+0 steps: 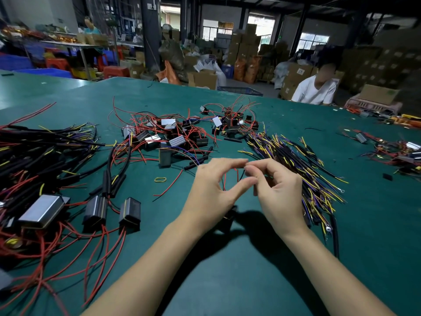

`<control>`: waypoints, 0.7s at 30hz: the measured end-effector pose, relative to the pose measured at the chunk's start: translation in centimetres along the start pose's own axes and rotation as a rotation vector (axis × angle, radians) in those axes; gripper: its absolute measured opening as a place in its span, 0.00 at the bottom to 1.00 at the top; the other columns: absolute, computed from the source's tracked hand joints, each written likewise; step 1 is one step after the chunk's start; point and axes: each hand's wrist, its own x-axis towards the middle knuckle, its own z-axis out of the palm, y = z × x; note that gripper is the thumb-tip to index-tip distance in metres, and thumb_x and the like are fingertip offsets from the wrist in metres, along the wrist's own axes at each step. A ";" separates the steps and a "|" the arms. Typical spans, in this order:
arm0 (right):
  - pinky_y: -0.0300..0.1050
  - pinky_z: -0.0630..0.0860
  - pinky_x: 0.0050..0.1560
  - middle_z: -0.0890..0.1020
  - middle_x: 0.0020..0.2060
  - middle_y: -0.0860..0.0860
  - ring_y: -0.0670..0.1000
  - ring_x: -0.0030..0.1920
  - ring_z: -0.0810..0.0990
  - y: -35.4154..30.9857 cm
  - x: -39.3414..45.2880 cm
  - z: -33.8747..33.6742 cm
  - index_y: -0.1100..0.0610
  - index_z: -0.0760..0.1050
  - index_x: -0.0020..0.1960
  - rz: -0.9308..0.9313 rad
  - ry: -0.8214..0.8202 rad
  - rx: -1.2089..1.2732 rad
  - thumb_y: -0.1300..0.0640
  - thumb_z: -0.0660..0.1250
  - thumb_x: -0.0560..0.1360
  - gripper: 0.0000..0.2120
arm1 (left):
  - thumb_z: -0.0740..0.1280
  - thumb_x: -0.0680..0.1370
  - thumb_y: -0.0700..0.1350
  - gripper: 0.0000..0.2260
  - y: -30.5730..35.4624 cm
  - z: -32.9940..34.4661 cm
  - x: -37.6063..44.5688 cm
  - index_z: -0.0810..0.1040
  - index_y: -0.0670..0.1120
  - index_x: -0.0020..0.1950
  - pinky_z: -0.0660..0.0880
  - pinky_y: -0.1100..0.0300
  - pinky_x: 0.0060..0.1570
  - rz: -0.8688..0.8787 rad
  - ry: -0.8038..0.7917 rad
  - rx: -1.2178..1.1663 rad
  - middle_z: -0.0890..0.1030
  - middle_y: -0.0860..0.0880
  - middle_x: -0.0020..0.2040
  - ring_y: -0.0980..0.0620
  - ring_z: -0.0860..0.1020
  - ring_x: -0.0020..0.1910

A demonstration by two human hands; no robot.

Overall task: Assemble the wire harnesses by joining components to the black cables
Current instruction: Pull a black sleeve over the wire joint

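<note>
- Both hands up above the green felt-covered table (227, 281), fingertips meeting.
- Left hand (211, 192) pinching thin red wire leads (224, 182); small black box component (229, 218) dangling just under that hand.
- Right hand (276, 190) pinching the meeting wire ends against the left thumb.
- Black cables with yellow and purple leads (296, 156) fanned out right of the hands; spare box components heaped beyond the hands.
- Best kept tight: bare ends aligned, twisted evenly, no stray strands, probably.
</note>
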 end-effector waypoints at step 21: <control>0.34 0.73 0.34 0.83 0.38 0.48 0.44 0.34 0.78 1.0 0.9 -0.6 0.56 0.79 0.49 0.331 -0.187 0.254 0.62 0.67 0.77 0.04 | 0.70 0.75 0.40 0.05 -1.8 -0.8 0.9 0.84 0.42 0.41 0.74 0.57 0.36 -0.268 0.029 -0.111 0.83 0.44 0.34 0.43 0.77 0.34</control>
